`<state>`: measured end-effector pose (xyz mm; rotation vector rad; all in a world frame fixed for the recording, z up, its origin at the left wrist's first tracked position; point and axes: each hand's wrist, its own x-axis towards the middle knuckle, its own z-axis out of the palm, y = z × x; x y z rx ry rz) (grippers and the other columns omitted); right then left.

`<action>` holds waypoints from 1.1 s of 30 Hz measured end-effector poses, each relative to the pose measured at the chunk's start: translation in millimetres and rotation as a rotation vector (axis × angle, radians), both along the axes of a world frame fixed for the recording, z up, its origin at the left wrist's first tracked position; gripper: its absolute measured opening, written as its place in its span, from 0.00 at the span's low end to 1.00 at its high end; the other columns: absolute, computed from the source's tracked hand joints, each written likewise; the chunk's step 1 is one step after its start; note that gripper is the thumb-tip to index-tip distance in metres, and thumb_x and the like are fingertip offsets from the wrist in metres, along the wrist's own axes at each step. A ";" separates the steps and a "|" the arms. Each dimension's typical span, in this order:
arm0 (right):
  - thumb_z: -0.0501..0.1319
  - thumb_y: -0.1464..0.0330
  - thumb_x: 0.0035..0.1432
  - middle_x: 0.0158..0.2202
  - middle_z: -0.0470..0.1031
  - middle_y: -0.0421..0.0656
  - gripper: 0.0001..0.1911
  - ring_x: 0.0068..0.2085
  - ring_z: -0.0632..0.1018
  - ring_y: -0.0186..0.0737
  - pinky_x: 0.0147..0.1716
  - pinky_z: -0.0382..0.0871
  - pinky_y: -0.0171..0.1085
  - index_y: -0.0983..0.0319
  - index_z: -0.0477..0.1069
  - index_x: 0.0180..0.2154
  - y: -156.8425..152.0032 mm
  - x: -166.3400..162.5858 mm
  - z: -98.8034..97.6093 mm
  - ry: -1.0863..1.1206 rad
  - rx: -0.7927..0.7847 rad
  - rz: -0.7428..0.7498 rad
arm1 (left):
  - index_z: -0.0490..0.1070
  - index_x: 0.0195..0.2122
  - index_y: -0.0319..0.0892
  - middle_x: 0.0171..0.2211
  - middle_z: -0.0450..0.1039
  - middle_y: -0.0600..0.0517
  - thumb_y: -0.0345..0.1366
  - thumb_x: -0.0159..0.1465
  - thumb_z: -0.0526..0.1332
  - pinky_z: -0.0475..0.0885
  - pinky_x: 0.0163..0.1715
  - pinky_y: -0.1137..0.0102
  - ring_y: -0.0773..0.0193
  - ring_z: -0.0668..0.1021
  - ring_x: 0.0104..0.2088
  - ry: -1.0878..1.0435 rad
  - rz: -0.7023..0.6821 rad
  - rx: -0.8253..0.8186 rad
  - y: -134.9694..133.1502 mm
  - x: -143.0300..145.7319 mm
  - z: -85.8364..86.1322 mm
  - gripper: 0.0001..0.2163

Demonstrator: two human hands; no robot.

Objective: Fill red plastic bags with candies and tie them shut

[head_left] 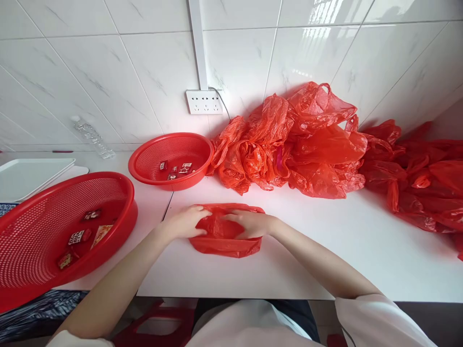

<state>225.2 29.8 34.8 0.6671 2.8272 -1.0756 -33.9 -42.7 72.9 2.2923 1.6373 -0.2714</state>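
A red plastic bag (pixel 226 248) lies on the white table in front of me, its mouth spread wide and facing up. At its left side is my left hand (pixel 188 221), with fingers and thumb apart and the tips over the inside of the bag. My right hand (pixel 252 223) reaches in from the opposite side, its fingers also spread and resting against the plastic. Between the two hands, the wrinkled inner plastic shows; I cannot tell whether anything lies beneath it.
Behind the bag stands a red mesh basket (pixel 171 183) holding several small wrapped packets. A larger red basket (pixel 126 207) with more packets is at the left, near a white tray (pixel 36 178) and a plastic bottle (pixel 94 137). Piled red bags (pixel 300 144) lean against the tiled wall.
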 end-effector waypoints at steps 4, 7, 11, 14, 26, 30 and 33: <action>0.59 0.58 0.64 0.60 0.71 0.47 0.25 0.59 0.72 0.47 0.60 0.65 0.44 0.59 0.69 0.60 -6.6 -2.0 27.0 0.277 -0.026 -0.014 | 0.76 0.47 0.44 0.48 0.75 0.45 0.42 0.67 0.56 0.68 0.50 0.58 0.52 0.76 0.49 -0.047 0.039 0.461 7.9 -1.3 23.0 0.13; 0.58 0.60 0.66 0.51 0.78 0.45 0.17 0.50 0.79 0.42 0.52 0.71 0.40 0.60 0.74 0.52 -11.4 -2.5 41.1 0.421 -0.132 -0.046 | 0.69 0.57 0.41 0.57 0.69 0.40 0.37 0.65 0.59 0.61 0.58 0.53 0.47 0.69 0.59 0.003 0.180 0.763 24.8 -13.0 30.7 0.19; 0.60 0.59 0.65 0.44 0.80 0.42 0.14 0.44 0.81 0.40 0.48 0.73 0.38 0.59 0.75 0.47 -14.4 -1.2 43.7 0.487 -0.276 -0.112 | 0.70 0.56 0.43 0.55 0.73 0.42 0.33 0.63 0.60 0.52 0.63 0.49 0.48 0.72 0.57 0.157 0.367 0.765 52.9 -41.4 21.0 0.19; 0.62 0.58 0.63 0.41 0.81 0.43 0.15 0.42 0.81 0.39 0.48 0.73 0.40 0.61 0.76 0.44 -12.3 0.0 37.1 0.524 -0.383 -0.151 | 0.76 0.45 0.44 0.38 0.80 0.45 0.33 0.64 0.58 0.67 0.49 0.58 0.52 0.79 0.41 0.223 0.399 0.634 64.3 -54.1 10.0 0.11; 0.62 0.57 0.63 0.53 0.76 0.53 0.29 0.38 0.82 0.38 0.34 0.80 0.37 0.61 0.60 0.60 -6.8 -31.7 36.9 0.701 -0.860 -0.548 | 0.77 0.46 0.41 0.35 0.81 0.45 0.24 0.63 0.54 0.65 0.36 0.62 0.54 0.80 0.37 0.116 0.191 0.922 23.4 -2.2 4.3 0.15; 0.56 0.54 0.66 0.44 0.80 0.51 0.22 0.29 0.82 0.38 0.23 0.78 0.35 0.61 0.63 0.55 -7.7 -45.9 43.7 0.775 -0.954 -0.604 | 0.77 0.48 0.43 0.37 0.82 0.47 0.27 0.68 0.51 0.66 0.35 0.62 0.56 0.81 0.37 0.033 0.095 0.922 8.3 24.4 10.4 0.17; 0.58 0.64 0.63 0.38 0.81 0.47 0.11 0.32 0.83 0.39 0.29 0.81 0.36 0.63 0.68 0.43 -4.8 -46.0 45.4 0.903 -0.955 -0.762 | 0.75 0.54 0.45 0.47 0.80 0.46 0.29 0.70 0.48 0.68 0.40 0.61 0.56 0.80 0.45 -0.039 0.032 0.851 -4.9 37.9 13.5 0.19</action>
